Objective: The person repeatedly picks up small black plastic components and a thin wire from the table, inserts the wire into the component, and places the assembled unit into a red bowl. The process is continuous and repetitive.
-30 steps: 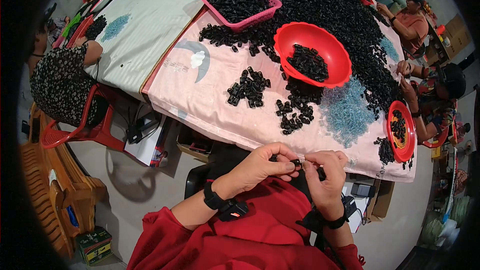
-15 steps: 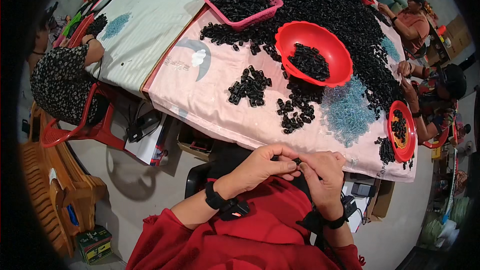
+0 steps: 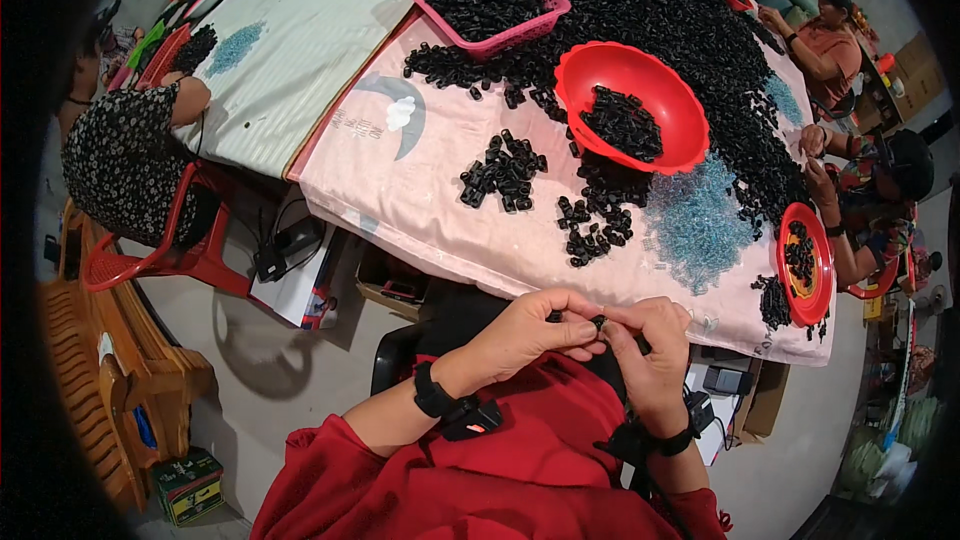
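Left hand (image 3: 525, 335) and right hand (image 3: 650, 350) are both pinching one small black piece (image 3: 598, 322), just off the pink tablecloth (image 3: 390, 210). Black bits (image 3: 640, 0) heaped on that, grey floor (image 3: 250, 430) below, wooden bench (image 3: 130, 370) off left. Piece is mostly hidden, so can't tell its long axis or where it points tbh.

The small black pieces (image 3: 503, 172) heaped up look like hard plastic, smooth and glossy. The pale blue bits (image 3: 700, 225) look clear and shiny, glass or plastic; which, I cannot tell. The red bowl (image 3: 676, 105) is smooth, shiny plastic, and the pink basket (image 3: 500, 47) is perforated plastic. The pink cloth (image 3: 400, 215) looks soft with a faint sheen; the white cloth (image 3: 290, 80) is striped and creased. The red shirt (image 3: 480, 480) is matt cloth, the bench (image 3: 150, 370) varnished wood, the red chair (image 3: 215, 275) smooth plastic.
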Tool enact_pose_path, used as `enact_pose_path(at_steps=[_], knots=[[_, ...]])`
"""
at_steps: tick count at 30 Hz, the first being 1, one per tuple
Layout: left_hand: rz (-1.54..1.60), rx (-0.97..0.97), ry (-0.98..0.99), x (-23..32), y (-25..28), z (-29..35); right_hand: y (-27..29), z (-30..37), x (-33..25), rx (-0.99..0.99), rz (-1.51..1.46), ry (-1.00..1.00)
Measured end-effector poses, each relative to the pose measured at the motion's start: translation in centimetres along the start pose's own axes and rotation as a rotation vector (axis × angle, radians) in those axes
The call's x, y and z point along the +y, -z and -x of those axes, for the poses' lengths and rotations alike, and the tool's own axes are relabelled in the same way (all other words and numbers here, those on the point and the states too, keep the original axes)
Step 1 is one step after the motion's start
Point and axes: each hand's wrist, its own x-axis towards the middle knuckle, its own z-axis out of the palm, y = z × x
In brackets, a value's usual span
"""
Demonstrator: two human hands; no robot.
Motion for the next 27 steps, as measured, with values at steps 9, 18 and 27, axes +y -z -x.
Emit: enact_pose_path(at_steps=[9,18,27], knots=[[-0.008,-0.012,-0.025,-0.1,0.0,0.0,0.0,0.1,0.2,-0.024,-0.008,0.036],[-0.024,-0.067,0.083,1.0,-0.1,0.9,-0.5,-1.3,2.4,-0.027,-0.038,-0.122],[-0.132,-0.21,0.139,1.4,-0.1,1.4,-6.0,-4.3,6.3,-0.032,0.326,0.25]])
